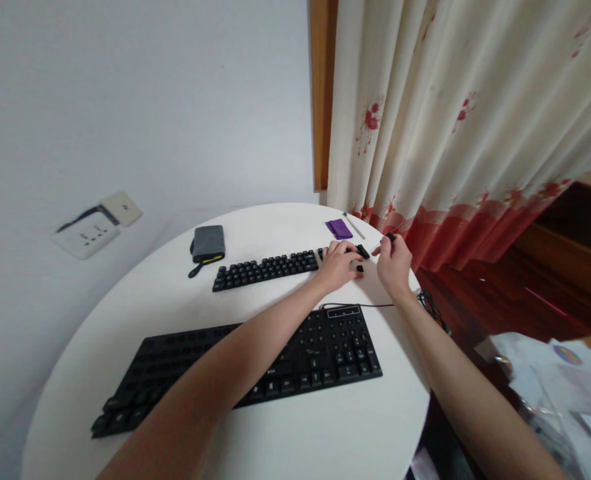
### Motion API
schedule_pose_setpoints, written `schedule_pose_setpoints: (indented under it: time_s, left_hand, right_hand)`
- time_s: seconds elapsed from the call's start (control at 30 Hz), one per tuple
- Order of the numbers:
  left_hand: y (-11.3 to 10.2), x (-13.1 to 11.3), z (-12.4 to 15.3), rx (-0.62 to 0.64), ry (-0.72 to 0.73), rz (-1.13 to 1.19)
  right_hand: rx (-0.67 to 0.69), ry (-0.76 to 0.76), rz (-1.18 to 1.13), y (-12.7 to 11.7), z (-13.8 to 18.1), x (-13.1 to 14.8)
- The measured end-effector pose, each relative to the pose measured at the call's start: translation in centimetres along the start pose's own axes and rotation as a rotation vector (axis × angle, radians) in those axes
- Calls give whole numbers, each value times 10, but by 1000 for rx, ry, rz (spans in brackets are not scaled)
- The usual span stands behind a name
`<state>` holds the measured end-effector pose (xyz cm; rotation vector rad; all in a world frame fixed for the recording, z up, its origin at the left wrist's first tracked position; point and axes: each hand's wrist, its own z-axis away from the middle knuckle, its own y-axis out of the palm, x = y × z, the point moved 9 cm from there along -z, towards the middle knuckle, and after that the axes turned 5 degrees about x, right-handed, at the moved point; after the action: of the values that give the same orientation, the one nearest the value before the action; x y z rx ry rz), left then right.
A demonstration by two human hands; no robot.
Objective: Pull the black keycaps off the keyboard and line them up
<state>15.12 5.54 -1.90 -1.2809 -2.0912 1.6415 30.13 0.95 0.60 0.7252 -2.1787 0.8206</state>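
My left hand [336, 265] rests on the right end of the smaller keyboard [268, 268] near the far edge of the round white table [325, 433], while my right hand [394, 261] pinches a small black keycap [390, 237] just beside it. A larger keyboard [335, 347] lies nearer me; a grey pouch [208, 243] and a purple cloth [339, 229] sit along the far edge.

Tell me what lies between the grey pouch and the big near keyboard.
In the head view, the smaller black keyboard lies between the grey pouch and the large keyboard.

small black keycap [391, 236] pinched above the far black keyboard's [268, 268] right end
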Motion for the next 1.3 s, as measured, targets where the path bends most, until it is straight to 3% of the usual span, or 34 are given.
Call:
schedule_pose_setpoints:
  time_s: [0.27,0.87,1.3]
  left_hand:
    - [-4,-10,6,5,89,-49]
    - [-6,3,5,45,-61,-128]
    - [-5,11,3,23,-89,-130]
  right_hand:
    - [1,6,-35,1,-1,0]
    - [12,-2,-66,2,0,1]
    - [34,-22,-54,2,1,7]
